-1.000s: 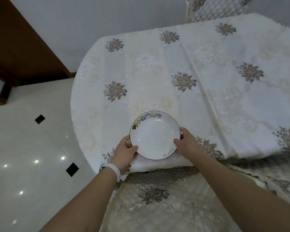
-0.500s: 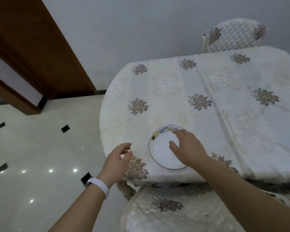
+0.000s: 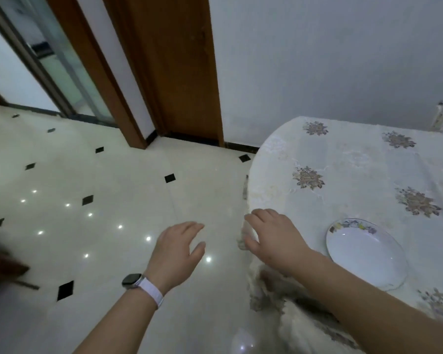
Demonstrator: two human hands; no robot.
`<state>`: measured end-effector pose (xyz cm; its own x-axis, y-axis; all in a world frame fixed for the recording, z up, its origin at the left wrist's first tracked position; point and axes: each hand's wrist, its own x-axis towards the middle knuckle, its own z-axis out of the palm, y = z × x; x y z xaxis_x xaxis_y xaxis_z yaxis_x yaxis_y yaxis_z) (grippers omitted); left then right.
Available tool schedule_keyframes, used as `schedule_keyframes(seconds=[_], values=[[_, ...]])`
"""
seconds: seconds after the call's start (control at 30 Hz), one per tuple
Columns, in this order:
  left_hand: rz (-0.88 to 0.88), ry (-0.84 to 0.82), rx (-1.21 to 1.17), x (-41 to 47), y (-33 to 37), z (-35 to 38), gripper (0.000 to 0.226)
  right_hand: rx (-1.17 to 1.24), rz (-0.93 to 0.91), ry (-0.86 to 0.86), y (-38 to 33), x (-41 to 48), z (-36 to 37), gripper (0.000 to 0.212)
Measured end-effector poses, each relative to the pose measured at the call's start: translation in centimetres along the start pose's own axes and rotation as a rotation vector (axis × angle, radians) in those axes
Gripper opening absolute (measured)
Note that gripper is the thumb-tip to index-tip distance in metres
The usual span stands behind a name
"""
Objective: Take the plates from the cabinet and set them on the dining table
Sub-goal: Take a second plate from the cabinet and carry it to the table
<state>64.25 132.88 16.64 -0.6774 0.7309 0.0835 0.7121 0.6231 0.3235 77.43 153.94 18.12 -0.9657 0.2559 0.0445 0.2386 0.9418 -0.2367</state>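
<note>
Both hands have let go of the plate (image 3: 366,254) now, and it lies alone near the desk's (image 3: 343,159) front edge, right of the right hand (image 3: 274,238). Left hand (image 3: 177,249) hovers over the floor, fingers (image 3: 193,226) loosely spread, holding nothing.

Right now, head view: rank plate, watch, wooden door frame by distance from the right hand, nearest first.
1. plate, just right of the right hand, on the table.
2. watch, to the left, on the left wrist.
3. wooden door frame, far off, ahead and left.
</note>
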Motion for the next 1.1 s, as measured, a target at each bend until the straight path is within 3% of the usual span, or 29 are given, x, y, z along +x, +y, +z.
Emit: schedule_keyframes(seconds=[0.33,0.57,0.87,1.1], values=[[-0.307,0.128,-0.061,-13.0,-20.6,-7.3,0.057,-0.076,-0.332,-0.101,-24.2,7.9,5.4,0.048],[-0.515,0.297,-0.106,-22.1,-29.3,-11.3,0.048,-0.132,-0.577,-0.168,-38.3,11.2,8.8,0.051],[-0.804,0.352,0.04,-29.3,-36.1,-12.8,0.049,-0.166,-0.856,-0.237,-50.2,15.7,12.4,0.056],[-1.011,0.317,0.156,-29.0,-42.3,-14.5,0.054,-0.078,-1.004,-0.292,-56.7,23.0,16.2,0.054]])
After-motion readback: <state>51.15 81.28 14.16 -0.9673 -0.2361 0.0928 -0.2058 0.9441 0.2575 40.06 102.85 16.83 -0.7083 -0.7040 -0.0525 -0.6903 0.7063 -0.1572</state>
